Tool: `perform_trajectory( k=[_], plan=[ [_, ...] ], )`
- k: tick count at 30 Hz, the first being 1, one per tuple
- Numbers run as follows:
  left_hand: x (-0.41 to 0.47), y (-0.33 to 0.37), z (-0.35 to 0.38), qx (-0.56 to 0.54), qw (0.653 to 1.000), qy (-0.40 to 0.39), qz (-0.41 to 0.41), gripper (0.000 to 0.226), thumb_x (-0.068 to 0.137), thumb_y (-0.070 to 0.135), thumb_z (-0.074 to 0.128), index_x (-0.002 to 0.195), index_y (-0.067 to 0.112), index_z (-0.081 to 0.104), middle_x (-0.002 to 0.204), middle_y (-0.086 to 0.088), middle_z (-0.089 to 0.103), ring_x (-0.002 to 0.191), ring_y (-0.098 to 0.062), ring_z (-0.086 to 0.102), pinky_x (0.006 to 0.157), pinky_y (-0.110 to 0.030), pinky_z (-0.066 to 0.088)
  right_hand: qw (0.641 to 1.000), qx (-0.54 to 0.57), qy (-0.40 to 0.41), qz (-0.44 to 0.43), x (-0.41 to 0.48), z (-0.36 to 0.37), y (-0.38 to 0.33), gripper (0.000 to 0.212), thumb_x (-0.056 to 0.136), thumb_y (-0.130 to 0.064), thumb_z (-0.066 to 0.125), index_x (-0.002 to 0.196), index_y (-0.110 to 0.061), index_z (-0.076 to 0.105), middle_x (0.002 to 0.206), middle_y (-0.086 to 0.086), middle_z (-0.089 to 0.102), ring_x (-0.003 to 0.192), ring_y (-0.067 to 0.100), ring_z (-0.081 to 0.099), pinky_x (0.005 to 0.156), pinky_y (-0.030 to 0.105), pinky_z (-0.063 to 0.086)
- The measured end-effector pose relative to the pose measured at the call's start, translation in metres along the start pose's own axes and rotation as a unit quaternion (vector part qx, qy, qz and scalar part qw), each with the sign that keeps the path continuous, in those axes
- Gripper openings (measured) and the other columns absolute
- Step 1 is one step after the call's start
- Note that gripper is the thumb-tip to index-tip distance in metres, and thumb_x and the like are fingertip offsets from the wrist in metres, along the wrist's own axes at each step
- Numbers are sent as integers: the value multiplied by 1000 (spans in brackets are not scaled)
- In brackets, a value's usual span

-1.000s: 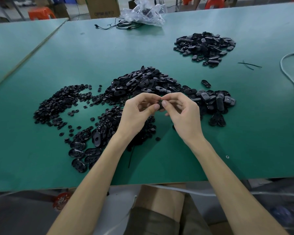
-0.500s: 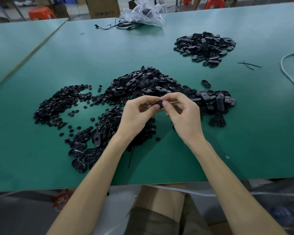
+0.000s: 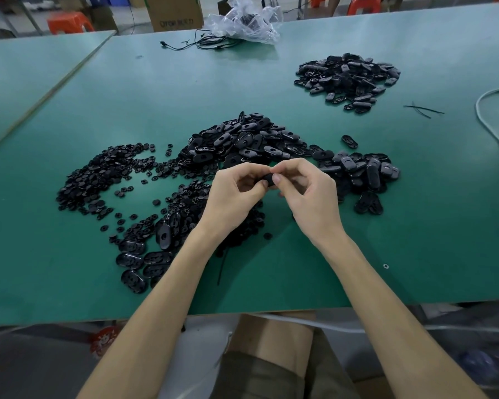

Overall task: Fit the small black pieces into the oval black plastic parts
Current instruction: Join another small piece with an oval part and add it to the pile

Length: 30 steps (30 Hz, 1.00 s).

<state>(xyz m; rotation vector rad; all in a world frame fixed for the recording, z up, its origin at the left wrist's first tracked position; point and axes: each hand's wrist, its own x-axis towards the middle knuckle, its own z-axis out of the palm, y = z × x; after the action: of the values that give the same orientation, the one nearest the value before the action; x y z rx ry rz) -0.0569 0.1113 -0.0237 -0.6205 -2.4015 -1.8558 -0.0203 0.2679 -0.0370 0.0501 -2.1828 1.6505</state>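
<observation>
Fingertips of left hand and right hand pinch one oval part above the table, near the oval pile. Light, stiff, probably slick plastic: an edge grip looks safest.

Green-topped work table, soft glare across its far half. Second green table just beside its left edge. Beyond its far edge: cardboard box, orange stool. Clear plastic bag on its far edge.
</observation>
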Motion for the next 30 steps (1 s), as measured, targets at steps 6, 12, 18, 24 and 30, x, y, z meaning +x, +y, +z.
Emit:
perform_trajectory(
  k=[6,12,18,24,30],
  plan=[
    [0,2,2,17,1000,8,-6,25,92,-11,64,107,5,76,94,-1,78,83,-6,74,80,-19,56,1000,2,-5,4,-1,0,-1,20,97,-7,70,98,-27,72,96,-6,77,90,16,76,88,46,62],
    [-2,5,5,11,1000,14,-15,31,90,-14,58,113,-1,74,102,-7,78,88,-8,75,82,-20,58,1000,-3,-6,9,-2,1,-5,15,96,-4,70,102,-18,75,97,-5,77,89,17,75,89,43,61],
    [-3,8,6,15,999,18,-25,30,90,-15,58,110,0,75,97,-4,77,81,-2,74,76,-15,54,1000,-3,-9,9,-2,0,-6,14,96,-3,71,103,-14,75,98,-2,77,89,18,76,89,43,61],
    [-4,10,0,-24,999,24,-27,22,92,-5,72,113,2,76,100,-4,78,88,-9,74,85,-25,59,1000,4,11,-11,-2,0,-4,20,98,-2,66,107,-19,72,101,-5,75,93,17,74,88,44,61],
    [-4,12,-1,-25,999,31,-33,20,93,-5,71,113,-2,74,103,-12,78,88,-10,73,88,-30,60,999,-28,4,-25,-3,0,-4,22,97,-5,67,100,-25,76,102,-7,75,92,12,74,87,43,60]
  ],
)
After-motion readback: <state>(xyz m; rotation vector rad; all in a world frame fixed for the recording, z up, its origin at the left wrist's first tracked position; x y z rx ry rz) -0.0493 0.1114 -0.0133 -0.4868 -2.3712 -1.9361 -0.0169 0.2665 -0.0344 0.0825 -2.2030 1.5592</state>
